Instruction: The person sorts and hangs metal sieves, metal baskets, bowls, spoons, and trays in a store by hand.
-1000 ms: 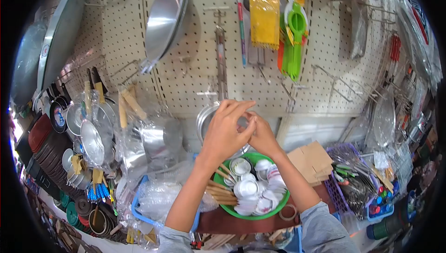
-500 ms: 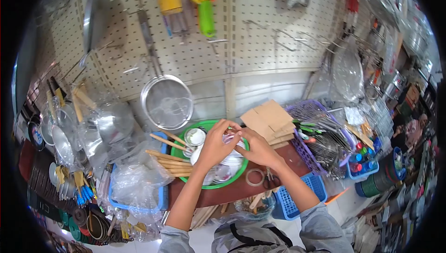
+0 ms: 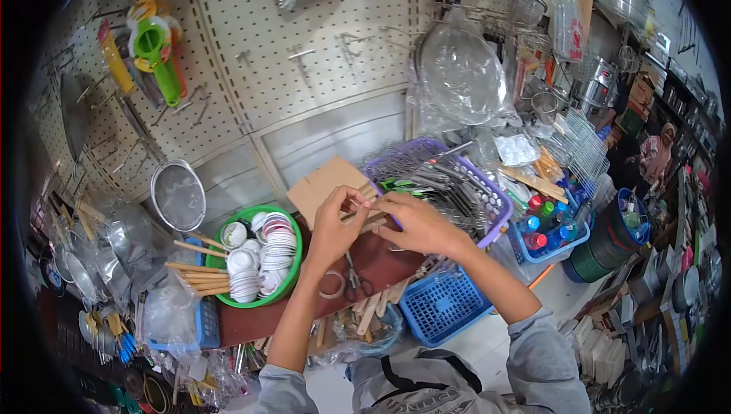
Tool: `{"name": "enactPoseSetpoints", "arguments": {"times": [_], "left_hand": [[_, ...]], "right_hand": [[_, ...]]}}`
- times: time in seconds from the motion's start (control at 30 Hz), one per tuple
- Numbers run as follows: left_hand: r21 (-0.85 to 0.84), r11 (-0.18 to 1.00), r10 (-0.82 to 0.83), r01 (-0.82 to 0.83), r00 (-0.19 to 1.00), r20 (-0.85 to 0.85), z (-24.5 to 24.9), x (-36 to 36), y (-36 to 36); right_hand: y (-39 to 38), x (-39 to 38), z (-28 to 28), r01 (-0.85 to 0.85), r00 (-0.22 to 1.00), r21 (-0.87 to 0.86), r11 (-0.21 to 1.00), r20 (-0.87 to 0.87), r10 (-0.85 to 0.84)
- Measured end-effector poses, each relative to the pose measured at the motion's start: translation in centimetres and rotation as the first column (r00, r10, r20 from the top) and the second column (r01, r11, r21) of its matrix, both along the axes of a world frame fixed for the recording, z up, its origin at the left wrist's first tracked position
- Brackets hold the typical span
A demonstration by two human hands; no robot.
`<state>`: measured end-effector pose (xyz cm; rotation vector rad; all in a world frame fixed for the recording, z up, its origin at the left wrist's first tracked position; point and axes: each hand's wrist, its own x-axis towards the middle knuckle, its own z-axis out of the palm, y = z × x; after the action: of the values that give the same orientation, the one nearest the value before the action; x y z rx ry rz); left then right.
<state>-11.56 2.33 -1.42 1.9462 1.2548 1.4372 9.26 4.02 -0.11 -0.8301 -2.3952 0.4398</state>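
My left hand point(image 3: 336, 225) and my right hand point(image 3: 417, 224) meet at the fingertips above the table, over brown cardboard pieces point(image 3: 320, 187). Both are closed in a pinch. Whatever sits between the fingers is too small or hidden to make out. To the left, a green basin point(image 3: 295, 265) holds white bowls or ladle heads point(image 3: 276, 250) and several wooden handles point(image 3: 204, 277) that stick out over its rim. Scissors point(image 3: 355, 281) and a roll of tape point(image 3: 333, 285) lie on the red-brown table below my wrists.
A purple basket point(image 3: 499, 205) of metal utensils stands right of my hands. Beyond it is a blue basket point(image 3: 560, 243) with colourful-capped bottles. Another blue basket point(image 3: 445, 304) sits lower, by my right forearm. Strainers point(image 3: 179, 193) hang on the pegboard point(image 3: 304, 94). A person point(image 3: 656, 155) is far right.
The view has swung right. My hands have gone from above the green basin to over the cardboard pieces, staying close together, so the basin's contents now show plainly.
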Motion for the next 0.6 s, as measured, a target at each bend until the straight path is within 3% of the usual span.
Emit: {"name": "enactPoseSetpoints", "arguments": {"times": [0.07, 0.17, 0.2, 0.3, 0.33, 0.43, 0.6], "left_hand": [[-0.03, 1.0, 0.0, 0.001, 1.0, 0.031, -0.7, 2.5, 0.4], [-0.02, 1.0, 0.011, -0.013, 0.996, -0.086, -0.8, 5.7, 0.2], [-0.086, 0.996, 0.002, -0.011, 0.994, -0.114, -0.7, 6.5, 0.2], [-0.231, 0.973, -0.041, -0.002, 0.983, -0.181, 0.0, 8.4, -0.2], [-0.242, 0.97, -0.063, 0.012, 0.978, -0.201, 0.6, 8.9, -0.5], [-0.265, 0.956, -0.187, 0.123, 0.955, -0.231, 0.1, 9.8, -0.1], [-0.255, 0.949, -0.285, 0.184, 0.846, -0.451, -1.1, 11.5, 0.4]], "right_hand": [[1.9, 3.1, -0.1, -0.076, 0.997, -0.016, 0.997, 0.013, 0.077], [4.3, 7.0, -0.3, -0.186, 0.978, -0.161, 0.969, 0.063, 0.198], [4.9, 7.8, -0.6, -0.207, 0.977, -0.116, 0.971, 0.024, 0.211], [6.5, 10.2, -0.2, -0.25, 0.957, -0.258, 0.933, 0.077, 0.278], [7.4, 10.5, -0.9, -0.328, 0.944, -0.224, 0.918, -0.029, 0.33], [8.0, 11.9, 0.3, -0.236, 0.944, -0.276, 0.932, 0.165, 0.287], [8.2, 13.6, -0.9, -0.332, 0.89, -0.298, 0.895, 0.216, 0.401]]}}
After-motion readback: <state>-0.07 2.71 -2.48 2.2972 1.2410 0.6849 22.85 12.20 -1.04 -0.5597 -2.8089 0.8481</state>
